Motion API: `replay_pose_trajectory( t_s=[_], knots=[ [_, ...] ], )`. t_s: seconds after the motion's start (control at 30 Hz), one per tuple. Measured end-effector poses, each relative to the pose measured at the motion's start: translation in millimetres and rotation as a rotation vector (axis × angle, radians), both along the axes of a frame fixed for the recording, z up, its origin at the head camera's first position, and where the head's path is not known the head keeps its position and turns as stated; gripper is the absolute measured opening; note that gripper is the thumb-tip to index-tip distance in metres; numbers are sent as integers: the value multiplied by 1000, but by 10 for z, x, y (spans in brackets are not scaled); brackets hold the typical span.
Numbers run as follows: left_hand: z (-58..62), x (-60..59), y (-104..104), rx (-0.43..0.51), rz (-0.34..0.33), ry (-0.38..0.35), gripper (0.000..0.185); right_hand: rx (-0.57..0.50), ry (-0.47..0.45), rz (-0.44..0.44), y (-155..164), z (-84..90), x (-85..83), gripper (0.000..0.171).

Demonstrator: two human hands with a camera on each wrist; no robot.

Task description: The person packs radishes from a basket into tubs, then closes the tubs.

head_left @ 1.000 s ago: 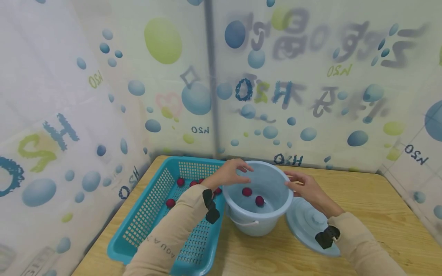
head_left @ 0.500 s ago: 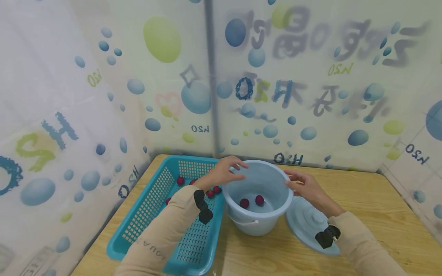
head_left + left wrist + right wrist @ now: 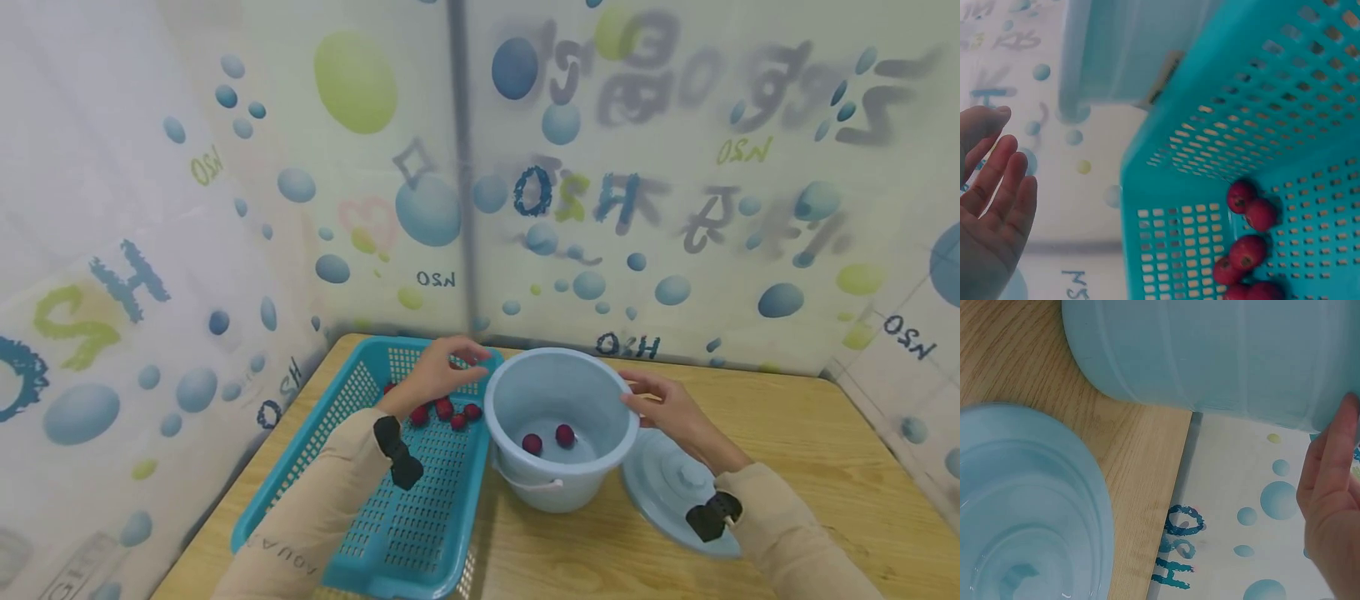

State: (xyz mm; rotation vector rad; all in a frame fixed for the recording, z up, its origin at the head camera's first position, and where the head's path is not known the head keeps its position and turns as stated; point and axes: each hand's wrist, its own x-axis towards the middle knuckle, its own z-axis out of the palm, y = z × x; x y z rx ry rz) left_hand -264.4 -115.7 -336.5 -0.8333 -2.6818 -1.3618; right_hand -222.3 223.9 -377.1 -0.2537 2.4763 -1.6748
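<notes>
My left hand (image 3: 442, 367) is over the far end of a turquoise basket (image 3: 468, 508), with nothing in its fingers. Its fingers are spread and gently bent in the left wrist view. Below it, several small round dark red fruits (image 3: 1249, 252) lie on the basket floor. A light blue bucket (image 3: 551, 487) stands upright beside the basket, with two red fruits (image 3: 565, 435) inside. My right hand (image 3: 663, 408) touches the bucket's right rim; in the right wrist view its mostly straight fingers (image 3: 1335, 453) reach the outer wall near the rim.
A light blue round lid (image 3: 675, 492) with a knob lies on the wooden table (image 3: 787, 433), right of the bucket and partly behind it. The bucket's handle (image 3: 532, 484) hangs down in front. A bubble-patterned curtain (image 3: 585, 125) borders the table's back and sides.
My left hand has moved left from over the bucket to over the basket. A fruit in the bucket has shifted toward the near side. My right hand stays at the rim.
</notes>
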Motion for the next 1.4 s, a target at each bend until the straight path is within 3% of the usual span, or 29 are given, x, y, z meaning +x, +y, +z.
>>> replay_pose_trajectory(
  t_s=[0.73, 0.97, 1.17, 1.4],
  knots=[
    [-610, -39, -504, -49, 283, -131, 23, -5, 6, 4, -4, -4, 4, 57],
    [-791, -92, -602, -3, 350, -246, 24, -9, 9, 3, 2, -18, -1, 56],
    [-961, -110, -652, -60, 403, -237, 23, -6, 0, 0, 10, -18, 2, 56],
    [-1055, -110, -697, -87, 464, -251, 24, -9, 4, 5, 3, -4, 5, 57]
  ],
)
